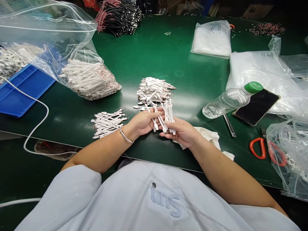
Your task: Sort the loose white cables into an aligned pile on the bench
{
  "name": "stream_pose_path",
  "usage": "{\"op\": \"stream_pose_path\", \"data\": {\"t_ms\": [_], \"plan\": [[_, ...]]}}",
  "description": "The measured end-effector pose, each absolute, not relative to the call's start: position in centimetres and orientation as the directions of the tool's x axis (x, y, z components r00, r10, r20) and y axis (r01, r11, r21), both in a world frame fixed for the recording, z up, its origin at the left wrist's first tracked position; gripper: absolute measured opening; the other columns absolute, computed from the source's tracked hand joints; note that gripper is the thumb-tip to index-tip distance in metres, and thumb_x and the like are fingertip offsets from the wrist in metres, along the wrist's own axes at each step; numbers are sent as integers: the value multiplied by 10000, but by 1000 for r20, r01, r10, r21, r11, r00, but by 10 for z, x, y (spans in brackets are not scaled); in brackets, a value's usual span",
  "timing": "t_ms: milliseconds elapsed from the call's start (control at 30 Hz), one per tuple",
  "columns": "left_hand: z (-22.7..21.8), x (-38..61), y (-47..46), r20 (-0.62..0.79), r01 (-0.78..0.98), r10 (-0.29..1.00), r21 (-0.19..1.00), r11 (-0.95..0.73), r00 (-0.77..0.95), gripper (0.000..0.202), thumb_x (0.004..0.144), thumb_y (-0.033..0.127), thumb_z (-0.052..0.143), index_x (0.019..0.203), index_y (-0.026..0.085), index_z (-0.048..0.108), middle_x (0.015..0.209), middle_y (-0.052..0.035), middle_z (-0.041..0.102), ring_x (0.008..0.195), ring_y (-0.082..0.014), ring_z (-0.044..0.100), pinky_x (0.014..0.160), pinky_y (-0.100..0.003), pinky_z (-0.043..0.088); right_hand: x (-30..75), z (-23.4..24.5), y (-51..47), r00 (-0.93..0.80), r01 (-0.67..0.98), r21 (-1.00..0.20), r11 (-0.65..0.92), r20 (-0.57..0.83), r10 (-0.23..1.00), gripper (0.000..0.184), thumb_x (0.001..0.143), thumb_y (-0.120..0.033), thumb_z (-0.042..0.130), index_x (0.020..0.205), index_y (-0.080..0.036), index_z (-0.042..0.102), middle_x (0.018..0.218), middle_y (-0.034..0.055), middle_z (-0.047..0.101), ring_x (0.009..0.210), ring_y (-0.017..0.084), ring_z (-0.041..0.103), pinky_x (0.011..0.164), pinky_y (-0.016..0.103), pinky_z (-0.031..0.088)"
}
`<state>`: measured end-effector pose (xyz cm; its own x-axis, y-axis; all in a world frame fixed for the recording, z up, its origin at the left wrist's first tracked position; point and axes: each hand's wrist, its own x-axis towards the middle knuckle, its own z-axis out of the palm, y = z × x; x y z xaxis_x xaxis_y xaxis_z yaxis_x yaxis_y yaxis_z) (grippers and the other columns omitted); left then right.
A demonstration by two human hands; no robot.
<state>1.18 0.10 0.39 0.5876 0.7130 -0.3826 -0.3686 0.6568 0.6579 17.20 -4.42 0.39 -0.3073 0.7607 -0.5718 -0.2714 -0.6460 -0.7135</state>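
Your left hand (144, 122) and right hand (183, 133) are both curled closed, gripping a bunch of white leads (165, 117) between them, just in front of the pile (154, 91); a smaller pile (108, 123) lies left of it.

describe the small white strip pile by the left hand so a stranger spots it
On the green workbench, find the left hand with its silver bangle. Beside it lies a small pile of white strips, smaller than the heap further ahead and outside the clear plastic bag.

head-worn camera; faces forward, down; close above left hand (143, 122), right hand (183, 133)
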Motion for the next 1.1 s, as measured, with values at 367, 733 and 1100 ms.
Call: {"op": "stream_pose_path", "data": {"t_ms": [367,733,1100], "plan": [[3,13,-4,-311,-389,735,690,611,602,230,682,73,648,909,113,662,799,-44,691,690,-145,651,682,-262,516,172,0,-44,-335,-270,-707,-653,-567,752,165,785,-116,715,931,-154,647,770,19,705,604,108,705,513,122,555],[2,11,2,-465,-356,746,673,648,477,148,834,70,546,905,78,676,827,-98,718,740,-186,687,761,-339,552,171,9,-42,-270,-206,-711,-672,-618,738,155,979,-205,459,918,-141,587,796,46,698,530,108,689,365,126,462],[7,12,6,-518,-346,735,657,670,438,190,872,61,488,801,62,665,664,-84,684,564,-148,641,620,-275,541,177,2,-44,-209,-145,-794,-591,-559,802,107,801,-121,663,855,-164,582,765,3,695,545,75,666,408,106,449]]}}
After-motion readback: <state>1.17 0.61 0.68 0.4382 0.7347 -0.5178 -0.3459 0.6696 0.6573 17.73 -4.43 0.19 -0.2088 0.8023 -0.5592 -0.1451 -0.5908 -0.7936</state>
